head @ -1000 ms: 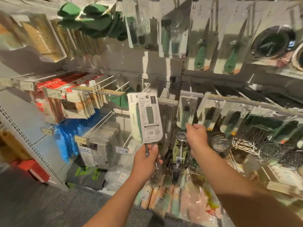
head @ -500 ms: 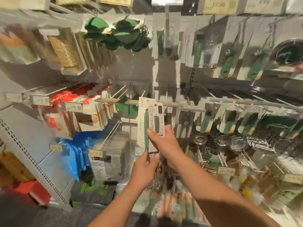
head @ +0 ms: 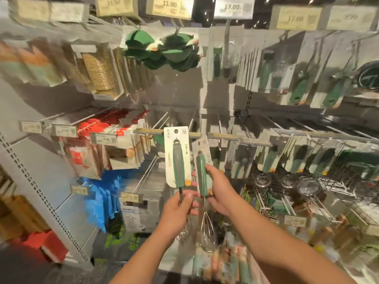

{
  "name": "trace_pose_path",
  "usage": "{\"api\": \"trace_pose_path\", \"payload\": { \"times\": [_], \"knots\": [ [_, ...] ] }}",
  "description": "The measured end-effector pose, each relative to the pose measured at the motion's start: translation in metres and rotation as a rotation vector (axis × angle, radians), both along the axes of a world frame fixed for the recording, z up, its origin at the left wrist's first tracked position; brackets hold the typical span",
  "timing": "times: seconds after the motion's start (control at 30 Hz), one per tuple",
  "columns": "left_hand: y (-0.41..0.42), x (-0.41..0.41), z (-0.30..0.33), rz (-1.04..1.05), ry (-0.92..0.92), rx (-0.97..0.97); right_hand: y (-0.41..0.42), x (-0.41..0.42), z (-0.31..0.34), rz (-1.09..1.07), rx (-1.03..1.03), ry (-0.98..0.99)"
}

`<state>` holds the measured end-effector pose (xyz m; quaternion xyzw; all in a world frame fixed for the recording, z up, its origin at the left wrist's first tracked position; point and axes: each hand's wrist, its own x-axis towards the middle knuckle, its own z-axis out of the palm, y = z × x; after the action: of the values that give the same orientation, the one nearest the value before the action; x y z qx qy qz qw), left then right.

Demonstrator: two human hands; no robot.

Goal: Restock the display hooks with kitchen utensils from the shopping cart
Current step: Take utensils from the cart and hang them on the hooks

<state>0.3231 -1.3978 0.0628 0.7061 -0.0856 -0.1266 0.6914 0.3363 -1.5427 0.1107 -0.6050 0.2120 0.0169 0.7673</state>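
Two green-handled whisks on white backing cards are held up in front of the shelf. My left hand (head: 180,208) grips the wire neck of the left whisk (head: 178,165), whose card stands upright with its hang hole near the bare display hooks (head: 162,121). My right hand (head: 219,191) holds the green handle of the right whisk (head: 202,175); its wire head (head: 207,232) hangs below my hands. The shopping cart is out of view.
Pegboard shelving (head: 41,181) fills the view. Red packets (head: 114,124) hang at left, green mitts (head: 162,52) above, carded green utensils (head: 297,158) and strainers (head: 303,185) at right. Price tags (head: 232,7) line the top. Blue bags (head: 102,197) hang lower left.
One carded stack was in my left hand; my right hand came over from the right hooks and took one whisk off it. The two whisks are now held apart, facing front.
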Motion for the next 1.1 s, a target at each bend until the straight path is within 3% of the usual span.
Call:
{"api": "trace_pose_path", "payload": {
  "times": [0.23,0.5,0.83,1.1],
  "knots": [
    [0.013,0.011,0.005,0.095,-0.026,-0.018,0.010,0.005,-0.003,0.014,-0.047,-0.008],
    [0.016,0.011,-0.015,0.195,0.008,0.021,0.017,0.014,-0.033,-0.076,-0.074,0.128],
    [-0.012,0.011,-0.020,0.115,0.014,0.066,0.005,0.004,-0.021,-0.034,-0.015,0.068],
    [-0.036,0.009,-0.026,0.100,0.015,0.076,-0.042,-0.004,-0.029,-0.317,-0.122,0.040]
  ]
}}
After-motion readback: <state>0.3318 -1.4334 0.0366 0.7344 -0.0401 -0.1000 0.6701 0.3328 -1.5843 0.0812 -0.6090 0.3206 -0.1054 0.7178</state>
